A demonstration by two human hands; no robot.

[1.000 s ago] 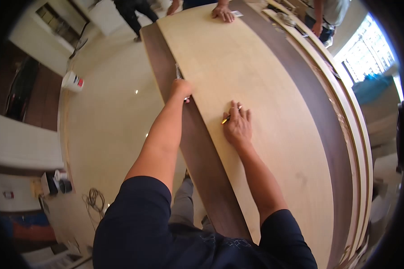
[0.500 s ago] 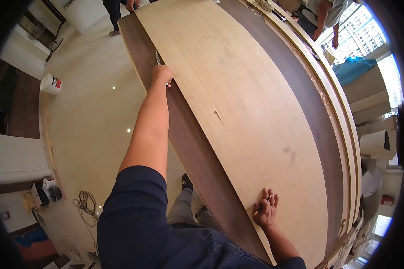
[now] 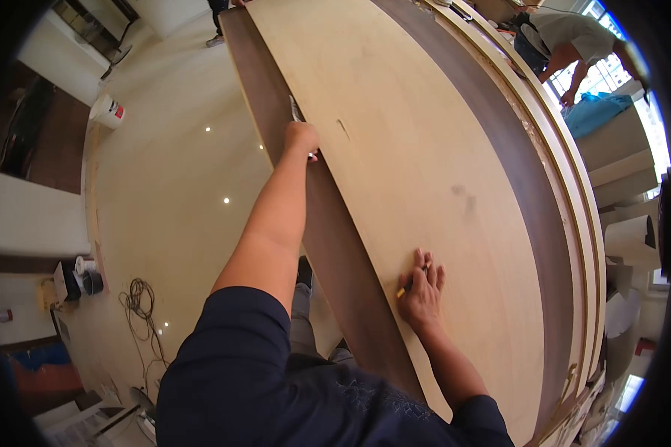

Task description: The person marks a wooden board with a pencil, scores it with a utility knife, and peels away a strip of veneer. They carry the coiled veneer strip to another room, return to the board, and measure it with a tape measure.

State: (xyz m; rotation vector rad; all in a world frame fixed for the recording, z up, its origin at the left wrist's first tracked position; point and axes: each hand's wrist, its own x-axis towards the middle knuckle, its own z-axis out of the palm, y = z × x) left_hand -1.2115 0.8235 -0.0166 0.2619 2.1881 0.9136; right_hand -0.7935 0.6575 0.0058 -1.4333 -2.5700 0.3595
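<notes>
A long pale wood panel (image 3: 395,164) lies on top of a dark brown sheet (image 3: 350,257), which shows along both of its long sides. My left hand (image 3: 302,138) is closed at the panel's left edge, around a slim tool with a silvery metal end (image 3: 295,109) that points away from me; most of the tool is hidden in the fist. Nearer to me, my right hand (image 3: 423,298) rests on the panel close to the same edge. A thin dark pencil with a yellow end (image 3: 403,291) is tucked between its fingers, which are partly stretched out.
More board edges (image 3: 548,141) run along the stack's right side. A person (image 3: 574,45) bends over at the upper right beside a blue plastic bag (image 3: 596,113). Another person's leg (image 3: 216,26) shows at the far end. A white bucket (image 3: 108,111) and coiled cable (image 3: 138,302) are on the left floor.
My left hand has come back toward me along the panel's edge with its tool. My right hand keeps about the same place on the panel. The person at upper right has bent lower.
</notes>
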